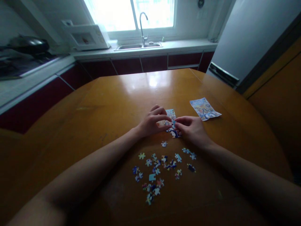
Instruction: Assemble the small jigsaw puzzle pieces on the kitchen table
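On the wooden table [113, 103], a partly joined puzzle [171, 114] lies between my two hands. My left hand [155, 121] rests at its left side, thumb and index finger apart and reaching over its edge. My right hand [194, 128] is at its right side, its thumb and index finger pinching a small light-blue puzzle piece [174, 123] over the puzzle. A dark-blue and white section [175, 134] forms the puzzle's near end. Several loose puzzle pieces [152, 177] are scattered nearer to me, and a single piece [164, 143] lies just below the puzzle.
A printed picture sheet [204, 109] lies to the right beyond my right hand. Past the table are a counter with a sink [141, 46], a white microwave [86, 37], a pan [28, 44] on the stove at left, and a fridge [254, 34] at right.
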Motion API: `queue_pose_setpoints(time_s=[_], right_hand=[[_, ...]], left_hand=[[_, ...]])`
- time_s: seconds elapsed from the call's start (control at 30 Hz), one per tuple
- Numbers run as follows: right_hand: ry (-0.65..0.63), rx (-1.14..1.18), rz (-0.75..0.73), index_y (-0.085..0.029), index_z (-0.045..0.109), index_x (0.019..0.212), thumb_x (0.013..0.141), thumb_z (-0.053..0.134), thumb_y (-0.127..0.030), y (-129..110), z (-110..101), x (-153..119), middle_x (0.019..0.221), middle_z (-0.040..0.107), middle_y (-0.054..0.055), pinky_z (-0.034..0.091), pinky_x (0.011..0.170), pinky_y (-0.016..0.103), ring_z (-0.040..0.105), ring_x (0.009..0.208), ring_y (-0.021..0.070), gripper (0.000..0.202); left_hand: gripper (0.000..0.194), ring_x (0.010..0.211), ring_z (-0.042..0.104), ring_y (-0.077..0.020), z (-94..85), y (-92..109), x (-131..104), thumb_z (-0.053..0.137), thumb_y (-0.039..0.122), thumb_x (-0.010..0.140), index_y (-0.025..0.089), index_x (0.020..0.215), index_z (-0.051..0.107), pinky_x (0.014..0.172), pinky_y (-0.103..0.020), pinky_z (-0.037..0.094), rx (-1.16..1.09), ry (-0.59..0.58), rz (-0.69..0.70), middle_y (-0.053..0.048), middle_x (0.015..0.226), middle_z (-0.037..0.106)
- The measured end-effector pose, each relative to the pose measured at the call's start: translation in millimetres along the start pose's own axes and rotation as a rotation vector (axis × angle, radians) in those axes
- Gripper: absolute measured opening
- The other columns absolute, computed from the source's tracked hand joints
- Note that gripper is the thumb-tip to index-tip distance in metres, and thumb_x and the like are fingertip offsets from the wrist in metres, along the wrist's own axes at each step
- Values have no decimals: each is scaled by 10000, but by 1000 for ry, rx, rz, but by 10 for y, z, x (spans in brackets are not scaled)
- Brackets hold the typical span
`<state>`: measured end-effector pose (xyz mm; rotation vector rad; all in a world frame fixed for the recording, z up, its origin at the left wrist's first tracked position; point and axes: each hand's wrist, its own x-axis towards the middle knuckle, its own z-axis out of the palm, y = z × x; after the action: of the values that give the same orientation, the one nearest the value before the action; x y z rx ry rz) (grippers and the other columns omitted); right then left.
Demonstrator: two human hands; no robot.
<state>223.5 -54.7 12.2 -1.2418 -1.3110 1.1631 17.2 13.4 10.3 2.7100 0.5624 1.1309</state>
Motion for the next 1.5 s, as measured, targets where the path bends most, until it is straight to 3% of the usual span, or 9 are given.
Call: queue_pose_setpoints(time_s=[0.23, 0.47, 0.63, 0.87, 1.3, 1.5], right_hand=[[-75, -138, -157, -186, 773, 909, 809, 735, -281, 58, -13, -9, 880, 775, 75, 552, 707, 349, 700, 764, 195, 143], [-131, -430, -366, -184, 743, 884, 835, 737, -214, 56, -66, 21, 819, 684, 33, 460, 646, 294, 580, 697, 143, 58], [-185, -533, -401, -199, 733, 852, 835, 741, -172, 75, -73, 11, 841, 645, 29, 456, 735, 314, 579, 807, 169, 33], [-233, -653, -478, -251, 769, 870, 834, 756, -232, 134, -42, -2, 875, 644, 38, 463, 788, 348, 567, 900, 208, 43], [-240, -623, -464, -236, 749, 934, 831, 719, -195, 96, -38, -20, 931, 659, 49, 468, 852, 384, 566, 948, 224, 115], [-166, -558, -461, -224, 750, 851, 831, 553, -18, 98, -61, 0, 909, 636, 52, 461, 864, 380, 562, 939, 207, 286]], left_hand=[[162, 857, 515, -176, 19, -34, -27, 754, 377, 825, 236, 903, 747, 784, -309, 458, -32, -59, -32, -37, 852, 624], [136, 823, 520, -168, -4, -1, -6, 752, 337, 816, 203, 828, 737, 765, -303, 449, -165, -129, -53, -39, 818, 628], [203, 857, 531, -179, -54, 22, 13, 687, 369, 874, 180, 817, 734, 782, -307, 460, -272, -222, -103, -61, 838, 635], [458, 725, 498, -156, -45, -17, -2, 527, 370, 973, 153, 581, 621, 709, -302, 432, -372, -242, -133, -44, 675, 559], [449, 640, 493, -129, -36, -18, 2, 525, 342, 964, 150, 571, 630, 656, -290, 423, -388, -338, -103, -42, 649, 567], [469, 630, 493, -125, -51, 4, 10, 525, 341, 965, 147, 546, 608, 635, -283, 419, -402, -300, -129, -37, 643, 557]])
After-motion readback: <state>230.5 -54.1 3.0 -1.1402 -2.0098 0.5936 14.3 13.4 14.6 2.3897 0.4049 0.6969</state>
